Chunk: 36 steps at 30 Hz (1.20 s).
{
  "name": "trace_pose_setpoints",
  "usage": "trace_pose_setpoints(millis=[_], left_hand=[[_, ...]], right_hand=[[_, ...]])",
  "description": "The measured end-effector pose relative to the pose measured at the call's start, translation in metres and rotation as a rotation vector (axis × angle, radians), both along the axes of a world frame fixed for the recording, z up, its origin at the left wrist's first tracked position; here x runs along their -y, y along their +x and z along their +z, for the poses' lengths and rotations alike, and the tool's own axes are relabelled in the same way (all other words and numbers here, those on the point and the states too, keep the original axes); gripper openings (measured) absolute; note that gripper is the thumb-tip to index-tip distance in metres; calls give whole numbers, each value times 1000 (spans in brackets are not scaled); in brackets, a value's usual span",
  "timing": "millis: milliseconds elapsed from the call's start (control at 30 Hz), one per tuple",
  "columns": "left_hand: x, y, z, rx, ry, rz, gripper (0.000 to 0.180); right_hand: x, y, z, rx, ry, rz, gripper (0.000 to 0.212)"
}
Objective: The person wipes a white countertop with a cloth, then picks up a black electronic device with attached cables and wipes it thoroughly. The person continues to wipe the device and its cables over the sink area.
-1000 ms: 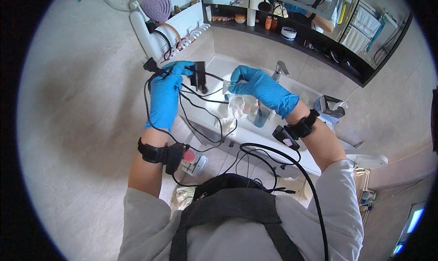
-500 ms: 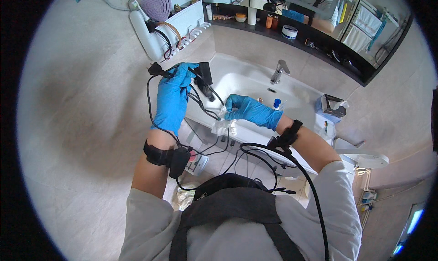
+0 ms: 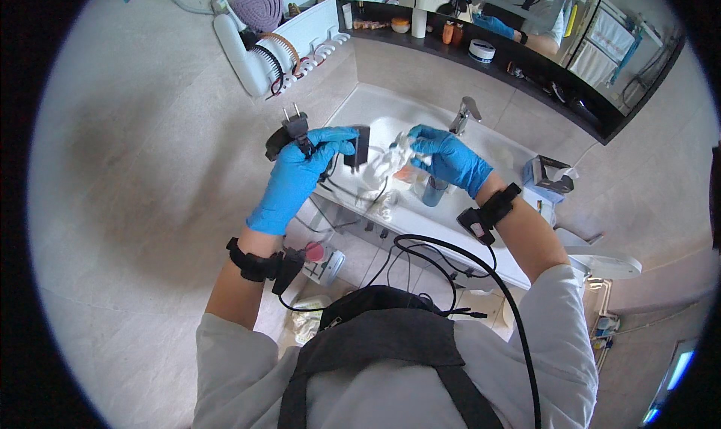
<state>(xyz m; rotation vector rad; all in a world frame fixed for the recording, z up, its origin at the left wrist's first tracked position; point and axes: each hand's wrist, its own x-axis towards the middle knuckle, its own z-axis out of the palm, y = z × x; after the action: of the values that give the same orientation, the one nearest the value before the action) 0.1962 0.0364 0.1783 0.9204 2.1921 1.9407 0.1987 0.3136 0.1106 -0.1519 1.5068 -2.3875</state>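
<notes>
While your left hand (image 3: 297, 180) grips a black plug (image 3: 298, 125), your right hand (image 3: 460, 165) pinches a crumpled white sheet (image 3: 389, 165)

Plug: boxy, matte black, two bare metal pins up and pointing away from you. Held in the air just left of the white basin (image 3: 511, 145). Rounded black part (image 3: 278, 144) right beside it on the left. Flat dark block (image 3: 360, 148) at your left fingertips, over the basin's left end. Left fingers are bent and clamped on the plug bunch; can't tell how firmly the tips press the block. Thin dark cords hang below, blurred.

Right thumb and fingertips are together on the sheet, which trails down-left over the basin. Sheet is wrinkled, smeared by motion; can't tell if paper or film. More white crumple shows lower, at the basin's front edge; can't tell if it's the same piece.

Around you: blue-grey cup (image 3: 434, 192) in the basin just below your right hand, partly covered by it. Faucet (image 3: 466, 114) near, beyond that hand. Tissue box (image 3: 550, 177) on the right rim. Dark shelf (image 3: 518, 63) with jars behind, white wall rack (image 3: 242, 57) upper left.

In the way: cords under your left hand, plus a thick black cable (image 3: 505, 288) arcing across in front of your torso.
</notes>
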Motion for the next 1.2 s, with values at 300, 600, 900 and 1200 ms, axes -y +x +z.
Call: trace_pose_setpoints(millis=[300, 600, 900, 1200], left_hand=[[36, -6, -41, -84, -201, 90, 20], [55, -17, -67, 7, -477, 205, 18], [73, -54, -66, 21, -371, -17, 20], [104, -86, -104, 67, -348, -176, 18]], right_hand=[[-24, -11, -13, -784, 1147, -159, 21], [50, -21, -30, 56, 462, 320, 38], [117, -70, -87, -58, 925, 324, 68], [128, -93, -122, 337, 338, 270, 40]])
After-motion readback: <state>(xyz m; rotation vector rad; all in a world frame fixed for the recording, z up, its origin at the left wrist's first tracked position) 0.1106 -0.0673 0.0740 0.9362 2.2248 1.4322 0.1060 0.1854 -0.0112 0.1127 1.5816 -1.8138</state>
